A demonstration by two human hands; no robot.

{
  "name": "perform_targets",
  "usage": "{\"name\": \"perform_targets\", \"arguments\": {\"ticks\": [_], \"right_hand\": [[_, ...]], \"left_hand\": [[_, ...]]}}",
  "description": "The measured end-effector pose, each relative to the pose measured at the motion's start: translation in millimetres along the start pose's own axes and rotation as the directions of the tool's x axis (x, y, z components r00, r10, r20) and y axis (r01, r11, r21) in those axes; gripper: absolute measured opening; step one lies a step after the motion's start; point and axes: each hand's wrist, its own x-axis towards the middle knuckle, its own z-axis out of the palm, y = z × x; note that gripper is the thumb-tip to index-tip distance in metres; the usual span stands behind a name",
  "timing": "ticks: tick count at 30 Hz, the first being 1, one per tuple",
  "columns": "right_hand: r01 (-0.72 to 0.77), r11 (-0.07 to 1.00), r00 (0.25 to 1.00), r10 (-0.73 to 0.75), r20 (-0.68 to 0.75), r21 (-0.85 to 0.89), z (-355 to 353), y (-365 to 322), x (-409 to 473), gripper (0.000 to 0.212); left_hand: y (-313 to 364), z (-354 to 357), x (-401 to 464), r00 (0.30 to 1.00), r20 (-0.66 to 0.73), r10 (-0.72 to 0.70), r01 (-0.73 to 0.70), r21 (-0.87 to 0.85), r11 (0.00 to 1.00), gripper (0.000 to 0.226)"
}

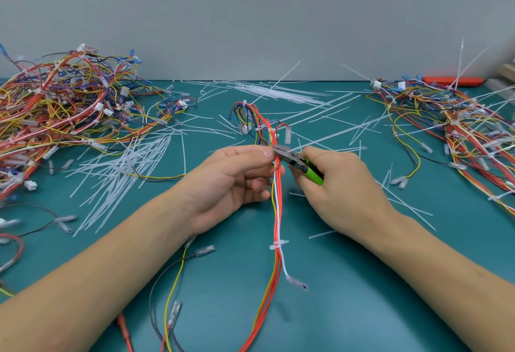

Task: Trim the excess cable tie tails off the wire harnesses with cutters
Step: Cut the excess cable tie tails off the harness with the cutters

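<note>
Your left hand (pixel 237 181) sat at the centre of the frame, fingers curled shut around the wire harness (pixel 276 212), pinching the bundle between thumb and fingertips. The harness ran from a looped top end just above your hands, down between them, and on toward the bottom edge of the frame over the teal table (pixel 362 296). Its wires were mostly orange and red, with a white and a yellow strand alongside.

Your right hand (pixel 340 184) was closed around the green-handled cutters (pixel 295 161), just right of centre. The metal nose pointed left and met the bundle right beside your left fingertips; whether the blades were biting on a tie tail there could not be told.

Lower on the same harness, below both hands, a white cable tie (pixel 278 245) wrapped the bundle, its short ends sticking out to either side.

Loose white tie tails (pixel 125 162) lay scattered to the left of your hands, and more long ties (pixel 278 94) were spread across the upper middle of the table. A big tangle of harnesses (pixel 64 109) filled the upper left of the frame, and a second pile (pixel 459 134) sat at the right edge.
</note>
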Motion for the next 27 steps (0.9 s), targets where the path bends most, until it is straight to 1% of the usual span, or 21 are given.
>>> {"name": "perform_targets", "arguments": {"ticks": [8,12,16,21,22,25,27], "right_hand": [[-0.009,0.999,1.000,0.009,-0.001,0.034,-0.5,-0.4,-2.0,0.034],[-0.027,0.999,1.000,0.026,0.007,0.041,-2.5,-2.3,-2.2,0.040],[-0.039,0.999,0.999,0.039,0.020,0.025,-3.6,-4.3,-2.9,0.045],[-0.021,0.999,1.000,0.021,0.006,0.042,-1.4,0.0,-3.4,0.040],[-0.006,0.999,1.000,0.006,0.000,0.045,-1.5,0.8,-2.7,0.036],[0.046,0.998,0.999,-0.047,0.020,0.048,-2.3,0.9,0.2,0.014],[0.057,0.997,0.998,-0.058,0.026,0.045,-2.4,1.0,1.3,0.009]], "left_hand": [[-0.1,0.1,0.1,1.000,-0.006,0.006,-0.006,0.020,1.000,0.012],[-0.9,-0.5,0.2,1.000,-0.013,0.008,-0.008,0.029,1.000,0.019],[-0.9,-0.4,0.5,1.000,-0.015,0.008,-0.008,0.023,1.000,0.018],[-1.0,-0.3,-0.6,1.000,-0.008,0.009,-0.008,0.026,1.000,0.023],[-0.8,-0.2,-0.6,1.000,-0.011,0.007,-0.007,0.024,1.000,0.022],[-0.5,-0.4,0.0,1.000,-0.018,0.001,-0.001,0.013,1.000,0.020],[-0.7,-0.9,0.5,1.000,-0.015,-0.003,0.003,0.010,1.000,0.021]]}}
